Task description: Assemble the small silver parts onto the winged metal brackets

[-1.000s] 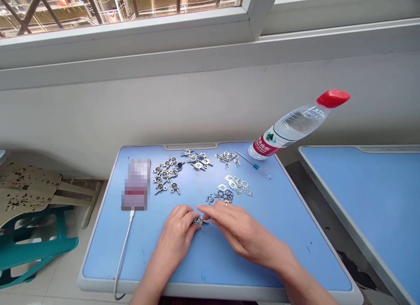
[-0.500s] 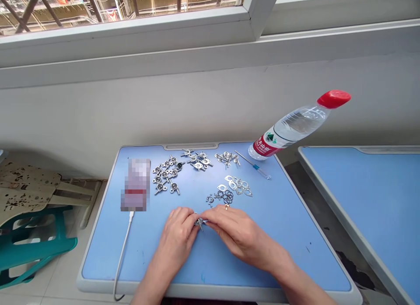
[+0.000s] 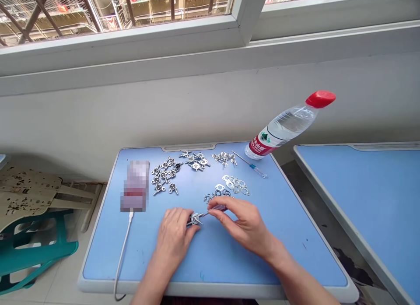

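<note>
Left hand (image 3: 173, 228) pinches a metal part (image 3: 196, 219); right hand (image 3: 244, 219) pinches a slim tool (image 3: 221, 207). The part seems light, rigid, best edge-gripped

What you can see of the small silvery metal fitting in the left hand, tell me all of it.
The small silvery metal fitting has a compact, shiny body and at least two slim stems, one pointing right, one lower right. The left hand holds its left side between thumb and fingers, over the blue tabletop; whether it rests there is unclear. A slim, dark-handled tool in the right hand points at it; contact cannot be made out.
</note>
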`<state>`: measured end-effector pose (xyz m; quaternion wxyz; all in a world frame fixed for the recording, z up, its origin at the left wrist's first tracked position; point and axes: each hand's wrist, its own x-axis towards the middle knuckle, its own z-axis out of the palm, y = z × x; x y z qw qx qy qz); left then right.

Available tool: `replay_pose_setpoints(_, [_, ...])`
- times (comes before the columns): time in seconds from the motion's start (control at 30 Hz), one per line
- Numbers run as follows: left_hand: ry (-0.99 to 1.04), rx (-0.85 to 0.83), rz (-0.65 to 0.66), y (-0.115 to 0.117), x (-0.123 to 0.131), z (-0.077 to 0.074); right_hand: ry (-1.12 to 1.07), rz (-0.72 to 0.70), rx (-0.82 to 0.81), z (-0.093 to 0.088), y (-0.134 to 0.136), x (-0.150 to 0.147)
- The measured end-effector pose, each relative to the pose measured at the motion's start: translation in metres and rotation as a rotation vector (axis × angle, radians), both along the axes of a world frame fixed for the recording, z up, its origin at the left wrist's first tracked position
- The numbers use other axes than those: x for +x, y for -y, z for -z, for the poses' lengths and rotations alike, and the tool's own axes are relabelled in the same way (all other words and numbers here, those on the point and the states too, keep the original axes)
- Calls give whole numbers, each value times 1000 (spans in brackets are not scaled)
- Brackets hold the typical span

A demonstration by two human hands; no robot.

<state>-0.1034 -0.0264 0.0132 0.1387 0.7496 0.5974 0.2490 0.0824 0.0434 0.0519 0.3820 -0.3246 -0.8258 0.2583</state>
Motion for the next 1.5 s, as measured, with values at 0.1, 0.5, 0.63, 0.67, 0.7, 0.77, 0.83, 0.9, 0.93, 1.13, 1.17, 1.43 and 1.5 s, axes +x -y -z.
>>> replay_pose_setpoints(0.1, [129,-48,-17,2,0,-4,53,-3,-103,4,-1,-2])
replay_pose_setpoints(0.5, [148,-146,71,0,-1,-21,95,112,-184,-8,-13,20])
replay_pose_setpoints(0.63, [109,-153,80,-2,-1,-18,314,0,-219,-10,-14,28])
replay_pose_setpoints(0.67, [93,-142,75,-2,-1,-17,376,-33,-214,-9,-14,28])
replay_pose_setpoints(0.7, [76,-127,68,-2,0,-15,440,-57,-207,-8,-14,28])
replay_pose_setpoints(0.77, [45,-97,47,-3,0,-12,556,-77,-201,-6,-14,27])
replay_pose_setpoints(0.83, [30,-67,20,-3,1,-10,638,-77,-194,-4,-13,24])
replay_pose_setpoints(0.9, [25,-45,-3,-4,2,-9,683,-73,-187,-2,-13,22])
replay_pose_setpoints(0.93, [25,-39,-13,-4,3,-8,700,-72,-185,-1,-13,21])
replay_pose_setpoints(1.13, [30,-54,-48,-6,9,-8,769,-70,-160,3,-10,18])
replay_pose_setpoints(1.17, [33,-58,-48,-6,10,-8,775,-75,-153,3,-9,17])
replay_pose_setpoints(1.43, [40,-30,-45,-4,13,-5,799,-85,-38,9,-5,12])
replay_pose_setpoints(1.5, [29,-13,-44,-4,13,-5,809,-78,-7,11,-4,11])
